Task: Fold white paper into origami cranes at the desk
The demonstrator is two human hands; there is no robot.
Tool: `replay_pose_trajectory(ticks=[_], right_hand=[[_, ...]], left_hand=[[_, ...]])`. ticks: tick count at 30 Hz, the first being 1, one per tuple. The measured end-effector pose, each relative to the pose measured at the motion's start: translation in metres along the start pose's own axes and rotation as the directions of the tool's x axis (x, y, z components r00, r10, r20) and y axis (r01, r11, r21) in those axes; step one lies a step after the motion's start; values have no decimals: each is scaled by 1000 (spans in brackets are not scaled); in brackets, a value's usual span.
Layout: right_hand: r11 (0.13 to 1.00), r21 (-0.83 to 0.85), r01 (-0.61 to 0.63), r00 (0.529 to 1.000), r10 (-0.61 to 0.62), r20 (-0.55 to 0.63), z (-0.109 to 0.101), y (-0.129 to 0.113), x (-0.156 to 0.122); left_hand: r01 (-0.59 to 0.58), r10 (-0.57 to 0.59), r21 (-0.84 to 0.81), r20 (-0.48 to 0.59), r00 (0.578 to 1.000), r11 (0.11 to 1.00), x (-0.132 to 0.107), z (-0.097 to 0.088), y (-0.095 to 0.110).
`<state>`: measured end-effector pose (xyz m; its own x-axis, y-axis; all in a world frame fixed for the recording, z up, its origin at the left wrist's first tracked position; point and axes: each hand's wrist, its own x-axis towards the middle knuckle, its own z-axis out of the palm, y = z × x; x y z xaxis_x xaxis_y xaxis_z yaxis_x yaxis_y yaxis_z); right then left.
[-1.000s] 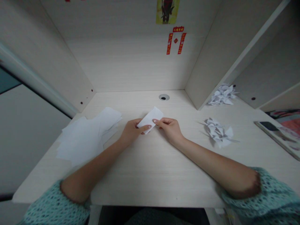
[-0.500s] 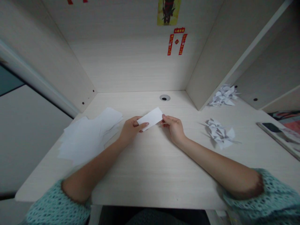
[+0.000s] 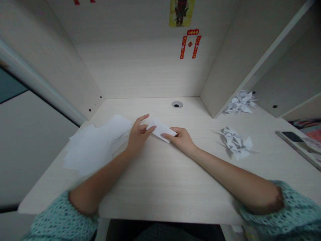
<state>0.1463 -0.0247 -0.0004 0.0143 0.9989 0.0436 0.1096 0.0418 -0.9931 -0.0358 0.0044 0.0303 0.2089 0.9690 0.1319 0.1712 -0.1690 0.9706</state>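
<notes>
A small folded sheet of white paper [image 3: 161, 130] is held between my two hands above the middle of the desk. My left hand [image 3: 138, 134] pinches its left end between thumb and fingers, with the index finger raised. At the other end, my right hand [image 3: 183, 139] grips the paper, thumb on top and fingers behind. Left of my left hand lies a spread pile of white paper sheets [image 3: 92, 147]. Several folded white paper pieces [image 3: 237, 142] with pointed ends sit in a heap to the right of my right hand.
Another heap of folded paper [image 3: 241, 102] lies behind, by the upright divider panel [image 3: 223, 77]. A phone [image 3: 291, 136] rests on a flat pale object at the far right. A round cable hole [image 3: 177, 104] is set in the desk [image 3: 150, 187] near the back panel.
The paper has turned so that its right end now points toward me. My right thumb has moved onto its top face, and my left index finger has lifted.
</notes>
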Motion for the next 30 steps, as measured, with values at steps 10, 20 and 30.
replay_pose_trajectory(ticks=[10, 20, 30], right_hand=[[988, 152, -27, 999, 30, -16, 6, 3, -6], [976, 206, -67, 993, 46, 108, 7, -3, -3], [974, 201, -108, 984, 76, 159, 8, 4, -2]], left_hand=[[190, -179, -93, 113, 977, 977, 0, 9, -18], [295, -293, -333, 58, 954, 896, -3, 11, -7], [258, -265, -339, 26, 964, 905, 3, 4, -6]])
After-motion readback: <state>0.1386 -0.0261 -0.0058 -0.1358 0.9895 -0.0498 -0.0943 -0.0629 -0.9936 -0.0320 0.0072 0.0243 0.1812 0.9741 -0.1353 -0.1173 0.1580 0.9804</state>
